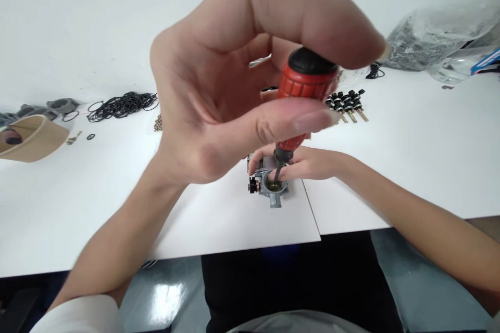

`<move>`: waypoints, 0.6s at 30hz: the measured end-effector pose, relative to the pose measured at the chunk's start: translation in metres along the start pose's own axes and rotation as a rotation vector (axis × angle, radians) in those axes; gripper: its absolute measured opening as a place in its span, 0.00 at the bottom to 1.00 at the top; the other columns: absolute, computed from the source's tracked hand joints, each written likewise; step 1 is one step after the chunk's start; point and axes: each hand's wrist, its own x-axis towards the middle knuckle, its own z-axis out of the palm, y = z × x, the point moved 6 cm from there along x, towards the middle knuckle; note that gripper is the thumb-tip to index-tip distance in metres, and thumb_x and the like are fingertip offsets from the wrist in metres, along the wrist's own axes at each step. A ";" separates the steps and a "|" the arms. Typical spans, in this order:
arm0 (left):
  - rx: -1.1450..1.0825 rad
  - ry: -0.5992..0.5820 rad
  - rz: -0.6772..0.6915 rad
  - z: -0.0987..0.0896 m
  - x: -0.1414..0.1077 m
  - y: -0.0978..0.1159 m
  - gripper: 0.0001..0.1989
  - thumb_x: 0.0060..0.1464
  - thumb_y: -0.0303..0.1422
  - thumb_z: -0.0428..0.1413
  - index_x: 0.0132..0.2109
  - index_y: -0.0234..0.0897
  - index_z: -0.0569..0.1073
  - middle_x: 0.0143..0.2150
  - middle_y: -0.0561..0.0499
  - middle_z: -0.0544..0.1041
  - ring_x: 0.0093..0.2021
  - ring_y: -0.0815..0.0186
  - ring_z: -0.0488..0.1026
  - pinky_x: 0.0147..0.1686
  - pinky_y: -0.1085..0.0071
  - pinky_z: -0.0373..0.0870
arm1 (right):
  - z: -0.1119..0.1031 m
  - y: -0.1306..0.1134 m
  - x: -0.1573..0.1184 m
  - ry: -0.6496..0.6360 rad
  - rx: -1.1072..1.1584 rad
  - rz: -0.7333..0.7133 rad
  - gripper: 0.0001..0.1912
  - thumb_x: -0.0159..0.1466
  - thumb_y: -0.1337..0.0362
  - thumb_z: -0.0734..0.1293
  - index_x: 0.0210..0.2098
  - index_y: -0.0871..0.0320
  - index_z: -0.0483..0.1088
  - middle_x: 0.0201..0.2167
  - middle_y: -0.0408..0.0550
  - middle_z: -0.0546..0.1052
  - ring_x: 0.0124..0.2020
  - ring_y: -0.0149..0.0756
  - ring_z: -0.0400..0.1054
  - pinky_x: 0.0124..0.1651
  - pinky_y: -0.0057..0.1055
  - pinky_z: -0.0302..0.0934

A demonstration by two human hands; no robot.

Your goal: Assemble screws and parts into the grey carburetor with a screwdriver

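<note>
Close to the camera, my left hand [211, 78] grips a screwdriver [299, 83] by its red handle with a black end cap. The thumb and index finger press on the handle near its top. The screwdriver points down, and its tip reaches into the round opening of a small grey metal carburetor [275, 199] on the white table. A black knob-like fitting [253, 185] sticks out of the carburetor's left side. My right hand [316, 163] is closed around the far side of the carburetor, its fingers partly hidden behind the screwdriver.
At the left are a tan tape roll [49, 141], small brass pieces [73, 139], grey parts [62, 104] and a heap of black rubber rings [123, 106]. Several black-topped brass fittings [347, 101] lie behind my hands. A plastic bag of metal parts [410, 39] is at the far right.
</note>
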 end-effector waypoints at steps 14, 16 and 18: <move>-0.206 -0.006 -0.037 0.001 0.012 0.008 0.32 0.63 0.55 0.34 0.40 0.34 0.72 0.32 0.57 0.66 0.37 0.74 0.79 0.39 0.68 0.76 | 0.000 0.005 -0.003 -0.009 -0.009 0.000 0.15 0.67 0.66 0.65 0.53 0.60 0.71 0.54 0.53 0.71 0.56 0.40 0.68 0.57 0.36 0.65; -0.159 0.068 -0.071 -0.003 0.015 0.006 0.32 0.62 0.56 0.35 0.41 0.35 0.73 0.31 0.57 0.66 0.33 0.75 0.78 0.31 0.71 0.74 | -0.001 0.004 -0.004 -0.001 -0.025 -0.008 0.15 0.67 0.67 0.65 0.53 0.59 0.72 0.58 0.53 0.69 0.58 0.39 0.66 0.62 0.37 0.62; -0.104 0.118 -0.095 -0.006 0.014 0.003 0.30 0.62 0.55 0.39 0.42 0.36 0.74 0.31 0.57 0.66 0.29 0.76 0.75 0.24 0.75 0.67 | 0.000 0.003 -0.004 -0.002 -0.007 -0.015 0.14 0.67 0.68 0.64 0.52 0.59 0.72 0.59 0.53 0.69 0.60 0.39 0.65 0.64 0.38 0.61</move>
